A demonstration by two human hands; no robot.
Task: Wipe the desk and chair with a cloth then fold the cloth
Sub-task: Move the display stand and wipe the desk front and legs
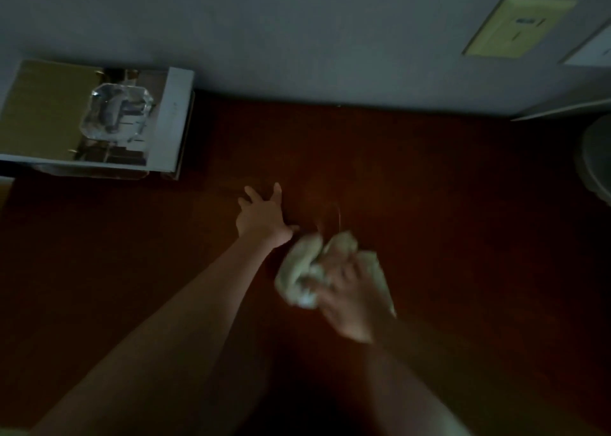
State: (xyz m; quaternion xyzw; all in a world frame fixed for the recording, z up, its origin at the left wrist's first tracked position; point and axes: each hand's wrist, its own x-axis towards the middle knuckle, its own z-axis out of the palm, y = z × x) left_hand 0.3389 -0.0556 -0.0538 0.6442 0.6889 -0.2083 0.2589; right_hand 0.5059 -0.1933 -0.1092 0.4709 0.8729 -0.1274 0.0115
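Bunched in the right hand (350,293), the cloth (304,270) wipes the desk (429,204); the left hand (261,219) rests flat beside it, fingers spread. Desk-wiping step, I judge; next, strokes beyond the cloth.

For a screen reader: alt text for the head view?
A right hand grips a bunched pale cloth over a dark wooden desk; the left hand is open beside it. A glass dish sits on a binder, far left.

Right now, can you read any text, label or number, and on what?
None can be read.
Yellow sheet on the wall: dark printed marks, too blurred.
White sheet beside it: one small mark, too blurred.
Binder at the left: no lettering shows.
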